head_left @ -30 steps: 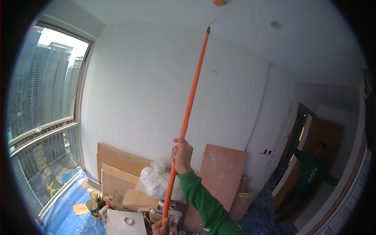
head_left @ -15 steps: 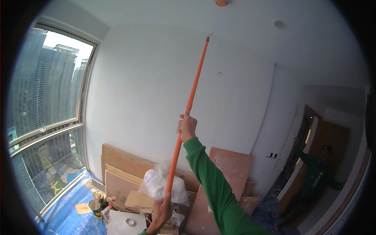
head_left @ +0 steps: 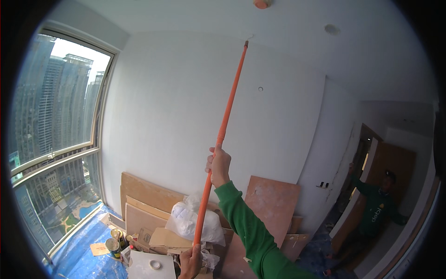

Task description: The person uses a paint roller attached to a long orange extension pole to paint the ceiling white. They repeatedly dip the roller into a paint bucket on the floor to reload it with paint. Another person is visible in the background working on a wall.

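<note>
A long orange extension pole point(head_left: 203, 209) slants up from the lower middle to the top of the far white wall. At its dark tip is a small pale fitting point(head_left: 251, 37), close to where wall and ceiling meet; its kind is hard to make out against the white. My right hand point(head_left: 219, 166), in a green sleeve, wraps round the pole just below its joint. Lower down, my left hand point(head_left: 189, 262) grips the pole near its bottom end, partly cut off by the picture's edge.
Wooden boards point(head_left: 272, 197) lean on the wall below. In front lie a white plastic bag point(head_left: 195, 223), cardboard, paint cans point(head_left: 113, 246) and a tape roll point(head_left: 154, 264), beside blue floor sheeting point(head_left: 83, 258). A window point(head_left: 60, 93) fills the left; a person point(head_left: 376, 204) stands at the right doorway.
Both my hands have moved down in the picture, and the pole's joint has come down with them. Its tip stays close to the top of the wall.
</note>
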A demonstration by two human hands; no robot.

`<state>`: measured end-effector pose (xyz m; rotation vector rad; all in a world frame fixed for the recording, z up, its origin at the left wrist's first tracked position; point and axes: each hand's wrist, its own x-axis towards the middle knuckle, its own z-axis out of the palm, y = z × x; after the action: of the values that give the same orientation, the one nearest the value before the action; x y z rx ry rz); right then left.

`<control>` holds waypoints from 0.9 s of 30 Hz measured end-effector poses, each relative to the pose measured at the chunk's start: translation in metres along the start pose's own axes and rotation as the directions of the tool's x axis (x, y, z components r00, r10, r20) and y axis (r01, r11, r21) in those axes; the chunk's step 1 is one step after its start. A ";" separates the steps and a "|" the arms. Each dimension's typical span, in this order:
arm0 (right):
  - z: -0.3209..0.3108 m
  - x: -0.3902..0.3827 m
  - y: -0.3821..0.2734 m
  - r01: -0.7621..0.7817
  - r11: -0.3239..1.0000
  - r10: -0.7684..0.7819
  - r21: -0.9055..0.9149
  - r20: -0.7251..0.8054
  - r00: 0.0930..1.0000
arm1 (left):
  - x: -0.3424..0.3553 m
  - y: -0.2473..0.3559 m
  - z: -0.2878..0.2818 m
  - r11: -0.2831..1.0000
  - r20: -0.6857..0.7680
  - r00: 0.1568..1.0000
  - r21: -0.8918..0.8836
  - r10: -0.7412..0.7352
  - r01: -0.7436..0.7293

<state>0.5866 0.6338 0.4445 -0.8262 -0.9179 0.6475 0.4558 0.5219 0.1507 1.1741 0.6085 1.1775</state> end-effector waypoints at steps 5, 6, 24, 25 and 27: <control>0.001 -0.057 0.018 -0.002 1.000 0.002 -0.007 0.010 1.000 | -0.039 -0.014 -0.023 0.918 -0.008 0.972 0.331 0.234 -0.218; 0.000 -0.068 0.021 0.009 1.000 -0.009 0.001 0.014 1.000 | -0.053 -0.009 -0.020 0.954 -0.026 0.984 0.253 0.176 -0.164; 0.001 -0.189 0.060 0.001 0.999 -0.002 0.044 0.042 0.999 | -0.106 -0.087 -0.072 0.990 -0.076 0.997 0.137 -0.023 0.034; 0.001 -0.188 0.064 0.000 0.999 -0.001 0.033 0.031 1.000 | -0.107 -0.089 -0.074 0.990 -0.083 0.996 0.132 -0.031 0.042; 0.001 -0.180 0.071 -0.005 0.999 0.004 0.038 0.024 1.000 | -0.107 -0.090 -0.077 0.992 -0.096 0.995 0.117 -0.039 0.050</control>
<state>0.4922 0.5318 0.3094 -0.7878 -0.9232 0.6783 0.3881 0.4575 0.0211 1.2043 0.7817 1.1759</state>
